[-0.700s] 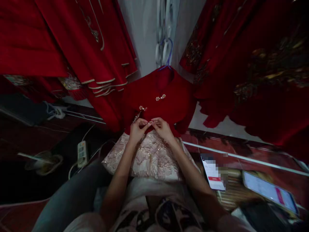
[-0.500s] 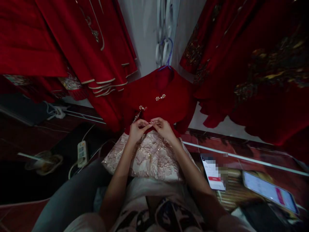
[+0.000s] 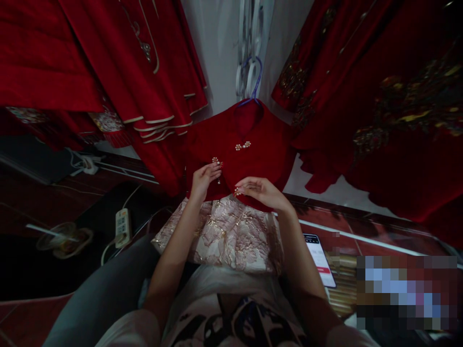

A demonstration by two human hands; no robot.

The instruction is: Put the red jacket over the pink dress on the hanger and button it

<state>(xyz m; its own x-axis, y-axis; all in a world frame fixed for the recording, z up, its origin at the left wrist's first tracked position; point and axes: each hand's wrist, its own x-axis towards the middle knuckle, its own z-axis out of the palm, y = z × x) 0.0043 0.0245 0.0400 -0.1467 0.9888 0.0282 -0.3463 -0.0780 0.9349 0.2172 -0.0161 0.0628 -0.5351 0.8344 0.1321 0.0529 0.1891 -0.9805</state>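
A blue hanger (image 3: 257, 79) is supporting the red jacket (image 3: 253, 164) facing us, letting us work 2-handed: our right hand (image 3: 263, 193) is pinching a beaded clasp (image 3: 237, 192); our left hand (image 3: 203, 181) is resting at a flower clasp (image 3: 215, 160), grip unclear.

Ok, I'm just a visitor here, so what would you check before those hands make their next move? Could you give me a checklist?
1. Red jacket hanging on the blue hanger: ok.
2. Upper beaded clasp lying flat, away from both hands: ok.
3. Right hand with its fingers at the lower beaded ornament: ok.
4. Left hand gripping the side beaded ornament: cannot tell; its fingers are right at it, but the thumb is hidden.
5. Lower and side ornaments together: not ok; a gap separates them.
6. Power strip apart from the pale brocade fabric: ok.
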